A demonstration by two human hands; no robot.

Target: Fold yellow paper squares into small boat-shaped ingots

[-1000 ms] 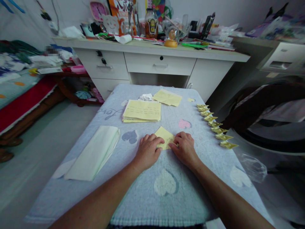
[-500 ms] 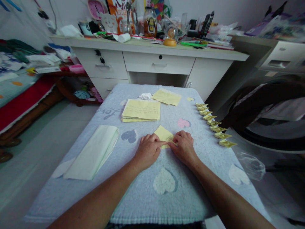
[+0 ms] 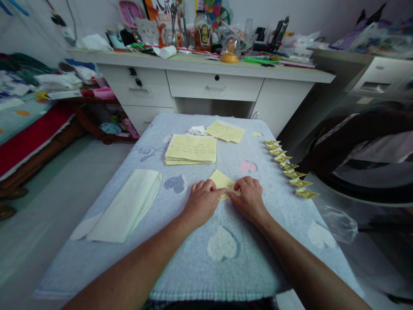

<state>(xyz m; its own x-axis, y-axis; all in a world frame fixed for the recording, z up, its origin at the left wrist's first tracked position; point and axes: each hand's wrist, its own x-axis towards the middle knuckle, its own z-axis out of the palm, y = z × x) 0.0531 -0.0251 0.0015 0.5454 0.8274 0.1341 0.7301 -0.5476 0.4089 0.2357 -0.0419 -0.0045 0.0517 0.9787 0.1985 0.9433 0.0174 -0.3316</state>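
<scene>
A small folded piece of yellow paper [image 3: 220, 177] lies on the cloth-covered table between my two hands, its pointed top facing away from me. My left hand [image 3: 202, 201] holds the paper's left side, fingers curled and a digit stretched across the lower part. On the right edge, my right hand [image 3: 249, 196] grips it with bent fingers, the thumb pressing near the bottom. The two hands are close together but apart at the tips. Beyond them sits a stack of yellow paper sheets [image 3: 192, 148] with writing on top. Several folded yellow paper boats [image 3: 292, 174] line the table's right edge.
A folded pale green cloth or paper [image 3: 125, 206] lies at the left. Behind the stack are a crumpled white tissue [image 3: 196, 130] and loose yellow sheets [image 3: 226, 131]. A cluttered white desk [image 3: 216, 84] stands beyond the table [image 3: 180, 262]; a washing machine [image 3: 368, 82] is at right.
My left hand's outstretched digit has shifted slightly upward over the yellow paper. Both hands otherwise stay in place on it.
</scene>
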